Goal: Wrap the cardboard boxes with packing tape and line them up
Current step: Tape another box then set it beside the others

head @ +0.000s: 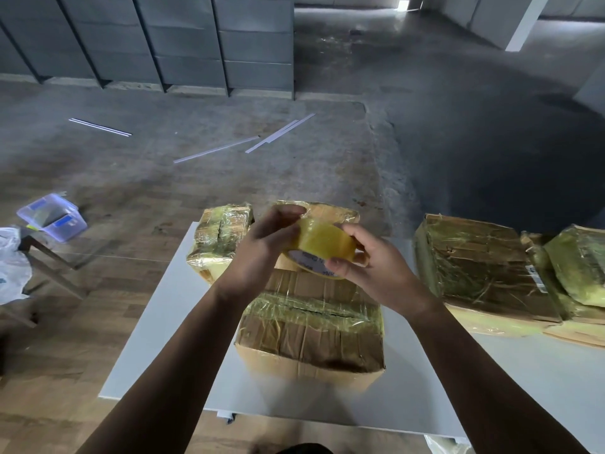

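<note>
Head view, centre bottom: cardboard box (311,335) on white table (157,355), closed, contents hidden, taped seam and long axis running left to right. Above it: tape roll (322,239), tilted, printed core facing lower left. Left hand (262,250) curls its fingers over the roll's left edge; right hand (376,270) pinches its right side. Behind: small wrapped box (219,234) and second wrapped box (330,213), both shut. Right: flat wrapped boxes (474,267), side by side. Left: clear plastic tub (52,217), dark contents unclear. Upper left: grey cabinets (183,37).
</note>
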The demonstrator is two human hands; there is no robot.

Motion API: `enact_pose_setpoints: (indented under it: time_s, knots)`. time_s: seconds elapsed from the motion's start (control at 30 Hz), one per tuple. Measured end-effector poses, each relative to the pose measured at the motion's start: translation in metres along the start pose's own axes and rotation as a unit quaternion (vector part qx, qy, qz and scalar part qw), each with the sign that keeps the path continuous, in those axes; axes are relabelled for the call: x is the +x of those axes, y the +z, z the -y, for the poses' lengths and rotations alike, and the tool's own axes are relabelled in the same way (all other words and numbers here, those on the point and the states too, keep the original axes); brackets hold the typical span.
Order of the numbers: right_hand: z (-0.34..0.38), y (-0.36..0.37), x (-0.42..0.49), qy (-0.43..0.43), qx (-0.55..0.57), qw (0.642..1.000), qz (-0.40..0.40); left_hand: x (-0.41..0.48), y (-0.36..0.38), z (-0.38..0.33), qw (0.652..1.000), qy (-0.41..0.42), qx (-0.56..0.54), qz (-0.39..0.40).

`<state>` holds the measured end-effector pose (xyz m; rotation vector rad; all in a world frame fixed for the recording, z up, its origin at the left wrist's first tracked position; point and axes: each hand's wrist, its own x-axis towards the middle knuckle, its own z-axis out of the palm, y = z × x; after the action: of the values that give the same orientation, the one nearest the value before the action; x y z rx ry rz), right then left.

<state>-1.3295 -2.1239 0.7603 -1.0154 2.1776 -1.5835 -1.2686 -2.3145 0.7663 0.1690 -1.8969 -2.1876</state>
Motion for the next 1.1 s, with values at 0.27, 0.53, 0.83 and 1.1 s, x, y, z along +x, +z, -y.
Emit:
enact_pose_setpoints:
  time_s: [0.27,0.53,0.83,1.1]
  knots:
    - [-0.014,0.008,0.002,0.002,-0.15,0.988,-0.032,-0.011,0.003,0.007,0.921,0.093,0.37,-0.082]
    - [-0.016,0.016,0.001,-0.057,-0.251,0.965,-0.044,-0.022,0.018,0.009,0.908,0.1,0.394,-0.101]
    - [-0.018,0.016,-0.004,-0.085,-0.264,0.961,-0.015,-0.013,0.01,0.02,0.927,0.03,0.362,-0.096]
    - [-0.028,0.016,-0.003,-0.101,-0.292,0.951,0.002,-0.018,0.007,0.021,0.927,-0.005,0.373,-0.041]
